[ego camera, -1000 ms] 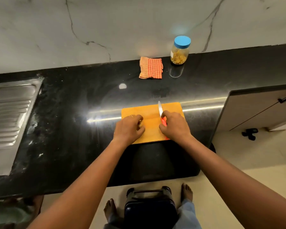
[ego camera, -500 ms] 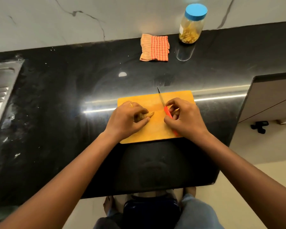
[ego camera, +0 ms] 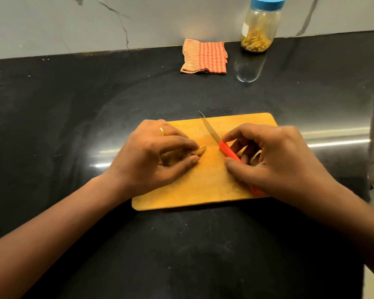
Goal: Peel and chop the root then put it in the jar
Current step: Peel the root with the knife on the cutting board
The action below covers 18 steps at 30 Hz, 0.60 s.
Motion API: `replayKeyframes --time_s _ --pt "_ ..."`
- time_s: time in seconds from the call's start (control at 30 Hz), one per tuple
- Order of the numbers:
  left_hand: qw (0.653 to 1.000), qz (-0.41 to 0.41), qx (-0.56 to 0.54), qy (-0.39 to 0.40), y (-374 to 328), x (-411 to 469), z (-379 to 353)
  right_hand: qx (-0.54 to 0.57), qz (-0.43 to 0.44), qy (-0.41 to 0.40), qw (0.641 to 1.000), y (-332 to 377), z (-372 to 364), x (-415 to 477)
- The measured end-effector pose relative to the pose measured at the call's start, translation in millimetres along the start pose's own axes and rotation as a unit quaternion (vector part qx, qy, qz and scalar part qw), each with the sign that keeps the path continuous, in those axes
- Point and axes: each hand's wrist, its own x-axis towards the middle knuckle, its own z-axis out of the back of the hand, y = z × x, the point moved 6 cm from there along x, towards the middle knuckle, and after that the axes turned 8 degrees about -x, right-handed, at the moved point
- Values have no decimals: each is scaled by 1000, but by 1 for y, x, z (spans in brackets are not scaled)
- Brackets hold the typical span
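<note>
Now the root (ego camera: 200, 150) tip pokes out past the left hand (ego camera: 158, 154), whose fingers pin it mid cutting board (ego camera: 203, 190), near the bench (ego camera: 73, 104) front edge; a second ago it was covered. Right hand (ego camera: 276, 160) went from a fist to a loose pinch on the knife (ego camera: 227, 151) handle, blade just beside the root, apart. Likely regripping; skin looks on, nothing cut. Jar (ego camera: 260, 26) capped at the back edge.

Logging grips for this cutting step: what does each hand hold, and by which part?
The left hand grips the root by its body, tip exposed; the right hand holds the knife by its red handle.
</note>
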Motion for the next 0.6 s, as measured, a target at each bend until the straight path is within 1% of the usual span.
replayKeyframes --time_s 0.1,0.23,0.37,0.47,0.6 --pt "999 33 -42 8 5 -3 0 -1 19 -2 1000 0 0 -4" --pt "994 57 -88 11 6 -1 0 -6 35 -15 999 -2 0 -7" --pt "987 87 -129 27 -6 -8 -3 -18 40 -24 999 0 2 -22" --pt "988 101 -111 30 -14 -10 -2 -23 47 -31 998 6 5 -35" --pt "991 101 -80 43 -18 -6 1 -18 49 -51 997 19 11 -54"
